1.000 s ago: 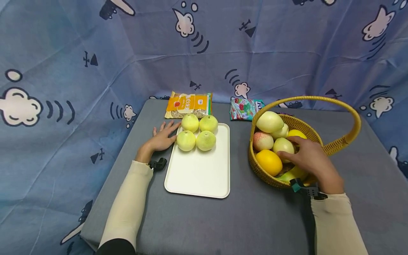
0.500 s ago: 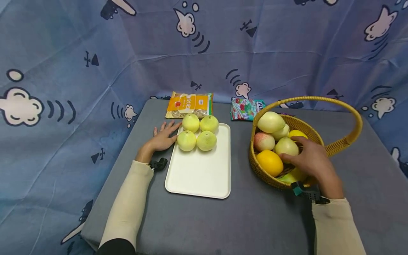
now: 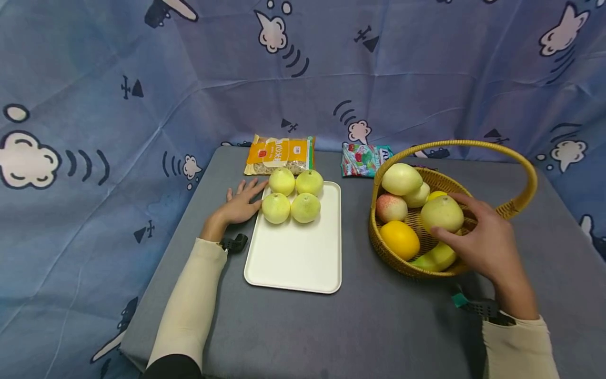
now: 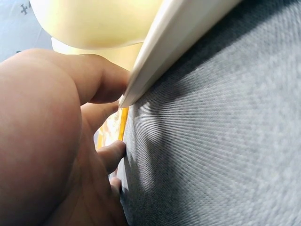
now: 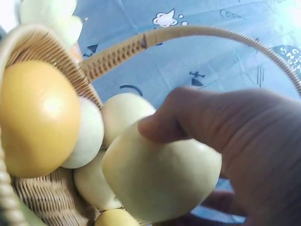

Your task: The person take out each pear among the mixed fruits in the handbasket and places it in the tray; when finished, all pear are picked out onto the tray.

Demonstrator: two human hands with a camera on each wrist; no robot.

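My right hand [image 3: 492,242] grips a pale green, round fruit [image 3: 442,214] at the right side of the wicker basket [image 3: 383,252], thumb on one side and fingers round the other. In the right wrist view this fruit [image 5: 162,176] overlaps the basket's contents. Inside lie a banana [image 3: 437,258], an orange fruit [image 3: 400,240], a peach [image 3: 391,208] and more pale green fruit [image 3: 401,179]. My left hand [image 3: 239,207] rests with fingers spread at the upper left edge of a white tray [image 3: 295,258]. In the left wrist view, its thumb [image 4: 110,82] touches the tray rim [image 4: 155,52].
Several pale green round fruits [image 3: 305,207] sit grouped at the tray's far end. Behind them lies an orange food packet [image 3: 280,156]; a green and red packet [image 3: 364,159] lies further right. The basket's tall handle [image 3: 461,143] arches over it. A patterned cloth [image 3: 303,68] hangs behind the grey table [image 3: 360,326].
My right hand has lifted the pale green fruit from among the others and drawn it right and nearer to me, uncovering more of the banana. The left hand stays at the tray.
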